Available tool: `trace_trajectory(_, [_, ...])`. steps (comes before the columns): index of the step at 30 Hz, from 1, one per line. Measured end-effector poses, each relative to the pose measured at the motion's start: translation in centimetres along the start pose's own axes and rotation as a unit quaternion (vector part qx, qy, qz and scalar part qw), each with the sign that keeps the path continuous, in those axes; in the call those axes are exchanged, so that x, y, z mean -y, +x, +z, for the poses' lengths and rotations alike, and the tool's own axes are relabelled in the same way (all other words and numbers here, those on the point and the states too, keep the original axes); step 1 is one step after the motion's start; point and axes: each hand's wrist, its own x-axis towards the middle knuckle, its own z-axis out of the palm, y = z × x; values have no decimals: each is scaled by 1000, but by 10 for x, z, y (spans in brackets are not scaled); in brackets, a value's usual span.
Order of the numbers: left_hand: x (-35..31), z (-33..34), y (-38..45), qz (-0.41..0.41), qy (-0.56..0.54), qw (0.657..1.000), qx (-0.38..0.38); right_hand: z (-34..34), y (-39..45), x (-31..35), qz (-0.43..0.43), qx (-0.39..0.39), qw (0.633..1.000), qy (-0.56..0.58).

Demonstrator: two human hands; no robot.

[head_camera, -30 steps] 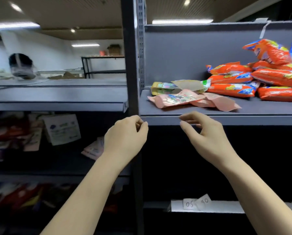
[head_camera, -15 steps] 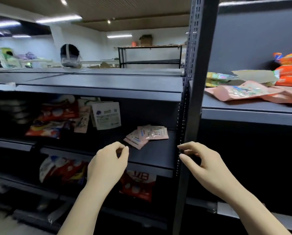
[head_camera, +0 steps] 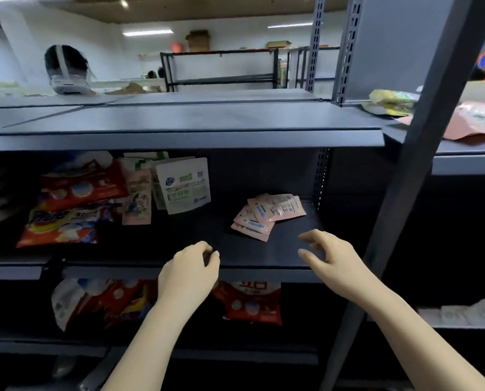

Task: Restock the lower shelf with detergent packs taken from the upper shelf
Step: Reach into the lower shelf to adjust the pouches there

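Where the lower shelf [head_camera: 264,255] lies dark, pink fanned detergent packs [head_camera: 266,214]; both hands loosely curled, empty.

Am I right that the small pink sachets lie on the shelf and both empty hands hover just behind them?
Not quite: the head view shows the left hand and right hand in front of the pink sachets, nearer the camera; both are empty.

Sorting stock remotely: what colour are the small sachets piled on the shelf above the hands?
Pale pink sachets, seen in the head view.
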Motion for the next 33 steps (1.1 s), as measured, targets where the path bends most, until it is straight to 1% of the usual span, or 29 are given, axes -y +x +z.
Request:
trace_trajectory(5, [17,9,42,62,32,996,52,23,24,6,56,-22,998,-28])
trace_trajectory(8, [18,19,69,79,37,993,78,33,40,2,86,-22,995,-51])
trace_trajectory(12, [15,42,99,94,37,991,86,43,67,-8,121,5,990,-73])
trace_trajectory(15, [8,63,122,91,67,986,122,49,89,-17,150,25,985,-77])
trace_trajectory(18, [4,84,143,98,57,985,129,59,108,-30,134,25,986,-96])
trace_trajectory(21, [2,104,161,150,39,983,101,68,127,-47,99,37,983,-147])
trace_trajectory(24, [-4,125,178,188,85,976,67,77,147,-62,85,44,971,-221])
trace_trajectory(26, [-7,138,186,199,117,971,60,83,160,-71,73,38,967,-241])
trace_trajectory(28, [-7,151,191,203,128,968,72,89,173,-79,54,40,973,-221])
trace_trajectory(31, [-7,163,201,219,135,960,113,95,189,-94,33,81,977,-197])
trace_trajectory(33, [-7,168,207,223,113,959,133,103,198,-103,48,106,974,-192])
